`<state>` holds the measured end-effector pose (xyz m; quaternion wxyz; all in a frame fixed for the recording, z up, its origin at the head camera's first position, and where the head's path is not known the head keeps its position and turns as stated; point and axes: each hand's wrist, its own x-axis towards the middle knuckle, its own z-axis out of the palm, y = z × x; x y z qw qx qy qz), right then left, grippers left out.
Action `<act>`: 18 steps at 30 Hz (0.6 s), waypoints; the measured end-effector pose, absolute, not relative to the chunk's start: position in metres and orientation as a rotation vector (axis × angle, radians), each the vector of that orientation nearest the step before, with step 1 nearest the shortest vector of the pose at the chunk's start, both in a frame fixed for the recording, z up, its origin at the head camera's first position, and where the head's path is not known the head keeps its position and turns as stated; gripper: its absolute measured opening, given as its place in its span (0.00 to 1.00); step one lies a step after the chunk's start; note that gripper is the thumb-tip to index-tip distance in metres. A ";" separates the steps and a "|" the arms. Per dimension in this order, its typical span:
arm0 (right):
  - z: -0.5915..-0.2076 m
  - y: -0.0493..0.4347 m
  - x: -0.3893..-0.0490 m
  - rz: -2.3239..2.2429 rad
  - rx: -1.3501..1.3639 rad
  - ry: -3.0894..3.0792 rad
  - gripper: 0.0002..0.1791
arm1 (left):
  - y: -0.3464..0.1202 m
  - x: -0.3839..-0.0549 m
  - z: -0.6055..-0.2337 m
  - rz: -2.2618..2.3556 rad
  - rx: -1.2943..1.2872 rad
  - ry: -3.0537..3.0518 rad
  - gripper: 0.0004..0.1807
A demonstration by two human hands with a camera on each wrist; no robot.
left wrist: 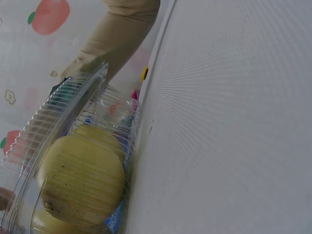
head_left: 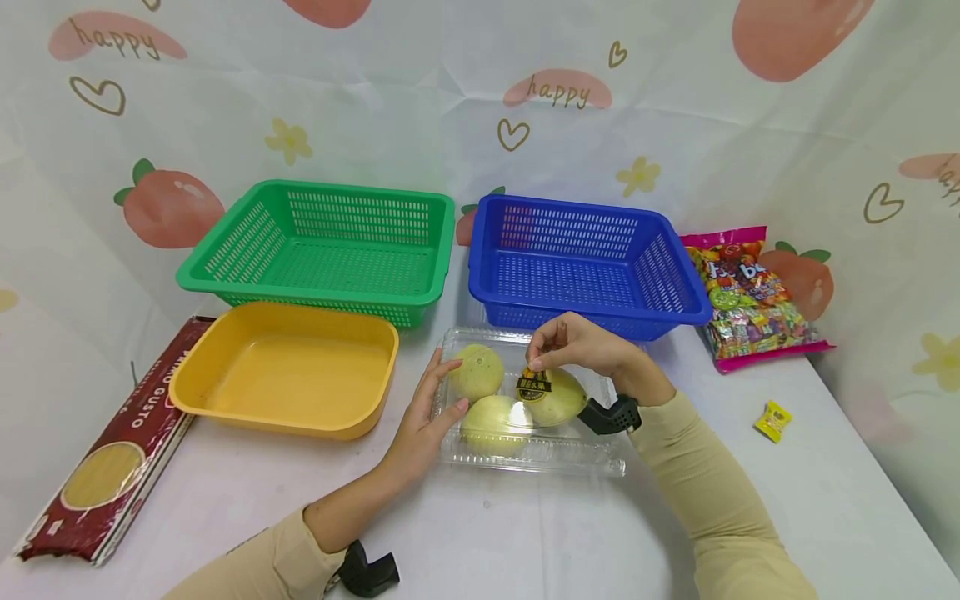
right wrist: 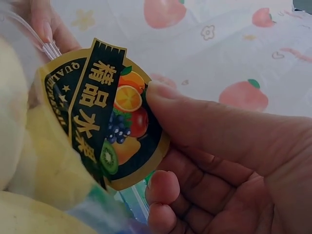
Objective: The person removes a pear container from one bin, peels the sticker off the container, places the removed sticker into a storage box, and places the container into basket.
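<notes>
Three pale yellow-green melons (head_left: pixel 495 423) lie inside a clear plastic box (head_left: pixel 558 461) with its lid down. A round black-and-gold fruit label (head_left: pixel 533 386) is on the lid's right half. My right hand (head_left: pixel 581 343) pinches this label by its edge between thumb and fingers. In the right wrist view the label (right wrist: pixel 92 105) stands partly lifted off the plastic, printed with fruit pictures. On the box's left side rests my left hand (head_left: pixel 416 425), its fingers extended along the edge and its thumb on the lid. The left wrist view shows a melon (left wrist: pixel 83 178) through the ribbed plastic.
Behind the box stand a green basket (head_left: pixel 315 296) and a blue basket (head_left: pixel 592 312). A yellow tub (head_left: pixel 285 421) is at left, beside a dark red noodle packet (head_left: pixel 112 475). Farther right lie a candy bag (head_left: pixel 757 300) and one yellow wrapped candy (head_left: pixel 772 421).
</notes>
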<state>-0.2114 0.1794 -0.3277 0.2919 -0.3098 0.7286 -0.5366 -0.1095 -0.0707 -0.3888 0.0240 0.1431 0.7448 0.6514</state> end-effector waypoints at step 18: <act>-0.321 0.173 -0.210 -1.235 -1.026 2.082 0.07 | -0.070 -0.109 -0.390 2.011 0.457 2.322 0.26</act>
